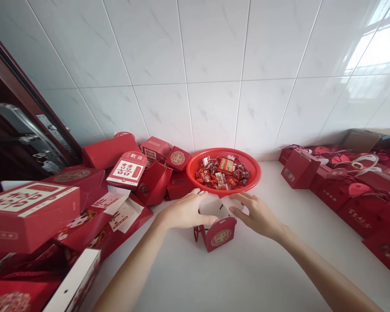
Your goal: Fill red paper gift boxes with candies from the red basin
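A small red gift box [219,236] with a round gold emblem stands on the white counter, its top open and pale inside showing. My left hand [186,211] grips its left side, thumb along the front rim and fingers toward the back. On the right, my right hand [255,213] curls its thumb and fingers at the pale raised flap; its exact contact is partly hidden. Just behind the box, a red plastic basket [192,175] holds wrapped candies [223,172]. A red loop or tab [196,234] sticks out at the box's left.
Many red boxes [151,184], some unfolded, are piled on the left of the counter [182,281]. Rows of red boxes with handles [338,190] line the right, near a brown carton [360,141]. A tiled wall [214,108] rises behind; a dark door with a metal handle [22,125] is at left.
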Motion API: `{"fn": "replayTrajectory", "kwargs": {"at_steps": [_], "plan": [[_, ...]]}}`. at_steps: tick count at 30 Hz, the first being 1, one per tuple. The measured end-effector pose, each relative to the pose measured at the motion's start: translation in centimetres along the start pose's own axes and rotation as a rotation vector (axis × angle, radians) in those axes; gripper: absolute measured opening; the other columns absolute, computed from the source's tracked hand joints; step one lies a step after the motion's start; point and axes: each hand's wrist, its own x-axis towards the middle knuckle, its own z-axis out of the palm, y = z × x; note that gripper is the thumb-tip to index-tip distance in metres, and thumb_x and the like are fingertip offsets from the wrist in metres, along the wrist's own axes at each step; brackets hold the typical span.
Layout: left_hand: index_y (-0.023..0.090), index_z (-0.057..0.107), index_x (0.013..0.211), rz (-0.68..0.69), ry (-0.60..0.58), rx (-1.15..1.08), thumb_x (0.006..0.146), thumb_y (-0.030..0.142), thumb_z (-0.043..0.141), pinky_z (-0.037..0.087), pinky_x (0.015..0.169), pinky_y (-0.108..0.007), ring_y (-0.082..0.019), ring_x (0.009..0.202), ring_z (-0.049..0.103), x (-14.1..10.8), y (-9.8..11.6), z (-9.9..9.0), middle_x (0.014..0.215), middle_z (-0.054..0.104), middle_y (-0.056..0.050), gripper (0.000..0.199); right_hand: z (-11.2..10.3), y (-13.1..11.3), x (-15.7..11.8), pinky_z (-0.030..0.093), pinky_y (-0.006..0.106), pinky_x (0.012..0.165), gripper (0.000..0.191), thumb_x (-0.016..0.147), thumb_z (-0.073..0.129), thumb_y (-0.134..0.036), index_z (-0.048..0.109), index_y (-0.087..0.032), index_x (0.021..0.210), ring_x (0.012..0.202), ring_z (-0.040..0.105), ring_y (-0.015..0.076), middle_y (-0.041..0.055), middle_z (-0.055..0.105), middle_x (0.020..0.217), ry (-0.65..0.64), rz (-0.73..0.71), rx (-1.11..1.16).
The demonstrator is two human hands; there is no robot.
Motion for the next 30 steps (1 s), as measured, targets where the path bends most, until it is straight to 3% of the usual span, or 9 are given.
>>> {"fn": "replayTrajectory", "kwargs": {"at_steps": [6, 10, 13, 18, 21, 23, 26, 28, 30], "plan": [[0.034, 0.046, 0.151, 0.018, -0.008, -0.055, 0.075, 0.068, 0.069, 0.054, 0.089, -0.037, -0.029, 0.113, 0.062, 0.2, -0.8, 0.0, 0.151, 0.047, -0.011, 0.087, -1.2, 0.6, 1.1, 0.049, 0.030, 0.055, 0.027, 0.097, 0.052, -0.041, 0.068, -0.022, 0.087, 0.058, 0.059, 0.0160, 0.0045, 0.066, 0.077, 0.098, -0.009, 0.047], [0.035, 0.049, 0.149, 0.036, 0.017, -0.040, 0.078, 0.070, 0.065, 0.055, 0.087, -0.036, -0.029, 0.113, 0.064, 0.2, -1.1, 0.0, 0.150, 0.049, -0.010, 0.081, -2.8, 1.6, 2.8, 0.053, 0.032, 0.060, 0.026, 0.095, 0.053, -0.038, 0.070, -0.022, 0.084, 0.064, 0.063, 0.0179, 0.0063, 0.072, 0.082, 0.211, -0.022, 0.160], [0.035, 0.051, 0.147, 0.041, 0.013, -0.023, 0.080, 0.071, 0.062, 0.055, 0.087, -0.037, -0.029, 0.113, 0.065, 0.0, -1.1, 0.1, 0.151, 0.049, -0.010, 0.077, -3.4, 3.3, 5.3, 0.055, 0.034, 0.066, 0.023, 0.089, 0.057, -0.038, 0.071, -0.022, 0.083, 0.073, 0.068, 0.0213, 0.0065, 0.075, 0.087, 0.253, 0.067, 0.264], [0.033, 0.054, 0.145, 0.039, 0.119, -0.091, 0.079, 0.070, 0.066, 0.052, 0.101, -0.039, -0.031, 0.132, 0.055, -0.3, -1.3, 0.2, 0.163, 0.034, -0.008, 0.076, -2.2, 6.0, 9.8, 0.052, 0.031, 0.061, 0.020, 0.081, 0.059, -0.034, 0.070, -0.019, 0.078, 0.069, 0.065, 0.0203, 0.0051, 0.073, 0.078, 0.208, 0.243, 0.335], [0.025, 0.059, 0.141, 0.048, 0.214, -0.197, 0.084, 0.064, 0.064, 0.053, 0.100, -0.036, -0.027, 0.121, 0.064, 0.4, -1.1, -0.7, 0.156, 0.046, -0.011, 0.069, -1.1, 6.7, 10.9, 0.047, 0.028, 0.055, 0.023, 0.082, 0.059, -0.036, 0.071, -0.017, 0.080, 0.065, 0.063, 0.0187, 0.0052, 0.071, 0.076, 0.136, 0.301, 0.369], [0.021, 0.062, 0.136, 0.076, 0.245, -0.233, 0.089, 0.056, 0.061, 0.055, 0.097, -0.035, -0.025, 0.114, 0.067, 1.9, -0.7, -1.7, 0.141, 0.062, -0.011, 0.059, -0.7, 6.9, 11.0, 0.047, 0.028, 0.056, 0.022, 0.083, 0.059, -0.036, 0.071, -0.017, 0.081, 0.067, 0.064, 0.0191, 0.0054, 0.072, 0.077, 0.109, 0.323, 0.333], [0.021, 0.071, 0.123, 0.164, 0.225, -0.164, 0.092, 0.043, 0.059, 0.051, 0.103, -0.036, -0.025, 0.117, 0.067, 6.0, -0.3, -3.0, 0.130, 0.071, -0.007, 0.041, -0.6, 6.9, 10.5, 0.047, 0.028, 0.061, 0.017, 0.084, 0.060, -0.030, 0.071, -0.019, 0.081, 0.077, 0.067, 0.0211, 0.0060, 0.074, 0.085, 0.099, 0.334, 0.216], [0.020, 0.073, 0.118, 0.177, 0.122, -0.050, 0.091, 0.034, 0.059, 0.052, 0.100, -0.034, -0.024, 0.110, 0.069, 9.6, 0.0, -3.1, 0.119, 0.076, -0.007, 0.035, -0.6, 6.8, 10.3, 0.048, 0.029, 0.064, 0.014, 0.085, 0.059, -0.027, 0.071, -0.020, 0.083, 0.082, 0.068, 0.0220, 0.0060, 0.075, 0.089, 0.115, 0.354, 0.158], [0.020, 0.075, 0.116, 0.162, -0.071, 0.094, 0.090, 0.027, 0.057, 0.053, 0.094, -0.032, -0.023, 0.100, 0.073, 12.9, 0.4, -2.6, 0.107, 0.079, -0.006, 0.033, -0.7, 6.8, 10.3, 0.048, 0.029, 0.065, 0.014, 0.086, 0.057, -0.024, 0.071, -0.020, 0.088, 0.084, 0.069, 0.0223, 0.0063, 0.075, 0.091, 0.143, 0.392, 0.152]]}}
